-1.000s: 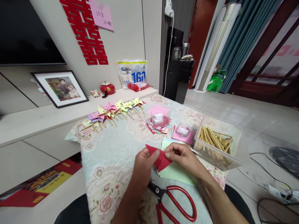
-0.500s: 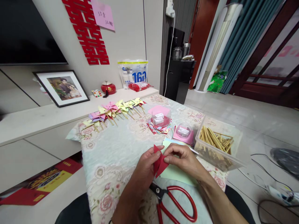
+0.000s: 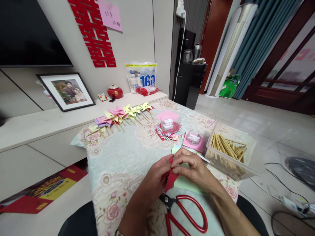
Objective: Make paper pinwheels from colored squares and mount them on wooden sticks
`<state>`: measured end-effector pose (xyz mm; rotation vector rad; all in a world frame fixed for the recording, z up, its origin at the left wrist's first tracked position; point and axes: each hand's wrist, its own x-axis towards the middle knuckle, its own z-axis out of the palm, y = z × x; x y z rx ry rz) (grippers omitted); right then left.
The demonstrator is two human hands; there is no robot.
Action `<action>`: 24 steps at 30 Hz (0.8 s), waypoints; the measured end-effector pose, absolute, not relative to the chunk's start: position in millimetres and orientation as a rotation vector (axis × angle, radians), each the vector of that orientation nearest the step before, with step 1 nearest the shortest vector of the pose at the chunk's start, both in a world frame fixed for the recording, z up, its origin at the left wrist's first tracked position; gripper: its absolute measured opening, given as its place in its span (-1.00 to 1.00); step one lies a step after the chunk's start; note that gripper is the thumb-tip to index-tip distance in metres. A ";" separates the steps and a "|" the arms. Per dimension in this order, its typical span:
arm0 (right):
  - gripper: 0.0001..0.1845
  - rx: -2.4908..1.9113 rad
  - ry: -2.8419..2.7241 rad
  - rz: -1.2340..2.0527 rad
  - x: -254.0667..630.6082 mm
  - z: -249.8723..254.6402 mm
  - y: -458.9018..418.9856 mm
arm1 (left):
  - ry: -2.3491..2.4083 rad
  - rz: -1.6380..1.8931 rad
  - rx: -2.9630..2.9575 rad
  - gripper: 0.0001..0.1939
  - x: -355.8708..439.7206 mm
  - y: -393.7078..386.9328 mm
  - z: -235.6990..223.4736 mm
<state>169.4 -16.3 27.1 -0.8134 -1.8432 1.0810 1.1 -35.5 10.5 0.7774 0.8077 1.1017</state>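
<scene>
Between my two hands is a folded piece of red paper (image 3: 171,181), its lower corner pointing down toward the table. My left hand (image 3: 157,177) is closed on its left side, thumb on top. The fingertips of my right hand (image 3: 188,165) pinch its upper right part, close against my left fingers. Fingers cover much of the paper, so its folds are partly hidden. Just below lie red-handled scissors (image 3: 192,214), handles toward me, blades hidden under my left hand and wrist. Pale green paper sheets (image 3: 190,185) lie beneath my right hand.
Finished paper pinwheels (image 3: 123,114) on sticks line the table's far left edge. A round clear container (image 3: 170,124) sits on patterned paper; a smaller round container (image 3: 194,137) rests on pink paper. At right, a plastic bin (image 3: 221,164) holds many sticks (image 3: 227,147).
My right hand has moved slightly left, closer to my left hand. The red paper is now more gathered, with less of its upper corner showing. The scissors stay in place.
</scene>
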 end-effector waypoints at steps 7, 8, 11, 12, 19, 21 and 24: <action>-0.93 -0.850 -1.630 1.022 173.6 22.2 -10.6 | 0.844 1.016 0.617 -0.35 -8.0 -26.6 9.8; -0.92 -0.860 -1.572 1.036 173.2 21.1 -9.7 | 0.860 1.056 0.623 -0.31 -8.6 -25.0 9.4; -0.86 -0.910 -1.389 1.133 169.8 17.8 -8.7 | 0.849 1.181 0.693 -0.25 -7.8 -22.7 6.4; -0.84 -0.920 -1.329 1.169 168.1 16.7 -8.9 | 0.832 1.208 0.735 -0.24 -6.7 -22.7 4.8; -0.77 -0.911 -1.183 1.285 157.2 11.3 -11.3 | 0.861 1.305 0.961 -0.60 5.4 -25.8 -1.4; -0.76 -0.909 -1.187 1.296 155.7 11.5 -11.8 | 0.859 1.324 0.942 -0.66 6.9 -25.7 -1.1; -0.76 -0.917 -1.216 1.288 154.5 13.1 -12.6 | 0.889 1.370 0.905 -0.69 6.7 -24.2 -2.9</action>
